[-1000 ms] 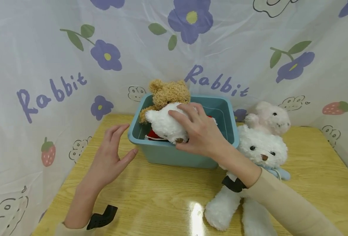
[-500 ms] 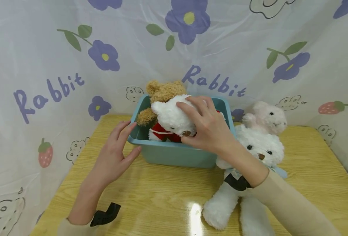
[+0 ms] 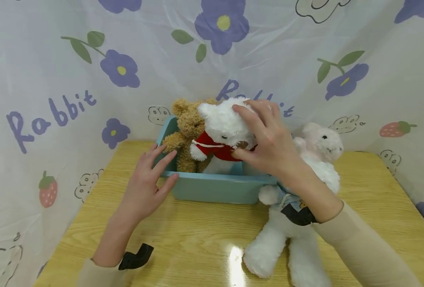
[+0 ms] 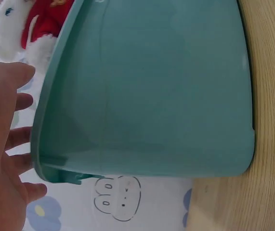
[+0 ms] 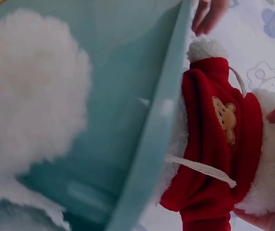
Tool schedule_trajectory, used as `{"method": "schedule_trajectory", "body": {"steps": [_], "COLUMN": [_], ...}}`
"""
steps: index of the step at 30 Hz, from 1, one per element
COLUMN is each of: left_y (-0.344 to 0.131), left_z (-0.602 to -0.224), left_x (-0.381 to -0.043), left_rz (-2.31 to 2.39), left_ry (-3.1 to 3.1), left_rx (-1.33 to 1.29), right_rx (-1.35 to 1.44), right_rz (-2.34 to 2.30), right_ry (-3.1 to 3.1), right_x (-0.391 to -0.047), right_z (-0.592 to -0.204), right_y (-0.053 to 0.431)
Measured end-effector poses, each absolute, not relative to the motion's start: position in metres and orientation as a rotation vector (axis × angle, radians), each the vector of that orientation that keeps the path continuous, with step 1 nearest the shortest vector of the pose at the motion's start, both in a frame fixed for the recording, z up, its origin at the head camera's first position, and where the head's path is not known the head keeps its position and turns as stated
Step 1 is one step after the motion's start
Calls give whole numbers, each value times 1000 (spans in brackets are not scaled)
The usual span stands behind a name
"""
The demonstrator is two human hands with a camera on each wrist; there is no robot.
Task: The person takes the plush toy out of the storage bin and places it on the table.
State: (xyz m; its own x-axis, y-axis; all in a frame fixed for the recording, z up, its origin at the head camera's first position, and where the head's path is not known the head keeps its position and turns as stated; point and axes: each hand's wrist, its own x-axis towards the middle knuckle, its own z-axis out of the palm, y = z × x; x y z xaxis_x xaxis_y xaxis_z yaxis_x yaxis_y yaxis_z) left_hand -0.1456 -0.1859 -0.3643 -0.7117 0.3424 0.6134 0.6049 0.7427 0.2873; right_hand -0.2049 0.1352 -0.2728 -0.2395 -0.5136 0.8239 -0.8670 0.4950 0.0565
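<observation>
Spread loosely and holding nothing, the left hand (image 3: 145,185) is at the left front corner of the rectangular blue-green plastic bin (image 3: 215,188); whether its fingertips touch the rim is hard to tell. Within the bin's left end sits a curly golden-brown plush bear (image 3: 188,123), upright and probably just as soft and light as it looks. Beside it, over the bin's middle with its legs down below the rim, is the fluffy white plush bear in a red fabric hoodie (image 3: 220,119); whether its feet rest on the bin's floor is hidden. Its head is in the right hand (image 3: 274,139), which grips from the right, thumb near the brown nose and fingers curved over the top. This bear should be light, squashy and hard to damage; its pile may slip a little, so a deep hold suits better than a pinch of fur. Held by the head, the body may swing; the torso would give a steadier hold, the white drawstring (image 5: 202,169) a poor one. Right of the bin are a larger white plush bear in blue (image 3: 281,225) and, behind that, a pale pink plush toy (image 3: 321,141).
</observation>
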Motion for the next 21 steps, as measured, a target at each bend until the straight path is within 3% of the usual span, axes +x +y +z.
{"method": "schedule_trajectory", "body": {"steps": [9, 21], "left_y": [-180, -177], "left_z": [-365, -366], "left_x": [-153, -156], "left_rz": [-603, -548], "left_ry": [-2487, -2583], "left_rx": [-652, -618], "right_rx": [1058, 729], "right_rz": [713, 939], "right_ry": [-1819, -1622], "right_x": [-202, -204], "right_z": [-252, -225], "right_y": [157, 180]}}
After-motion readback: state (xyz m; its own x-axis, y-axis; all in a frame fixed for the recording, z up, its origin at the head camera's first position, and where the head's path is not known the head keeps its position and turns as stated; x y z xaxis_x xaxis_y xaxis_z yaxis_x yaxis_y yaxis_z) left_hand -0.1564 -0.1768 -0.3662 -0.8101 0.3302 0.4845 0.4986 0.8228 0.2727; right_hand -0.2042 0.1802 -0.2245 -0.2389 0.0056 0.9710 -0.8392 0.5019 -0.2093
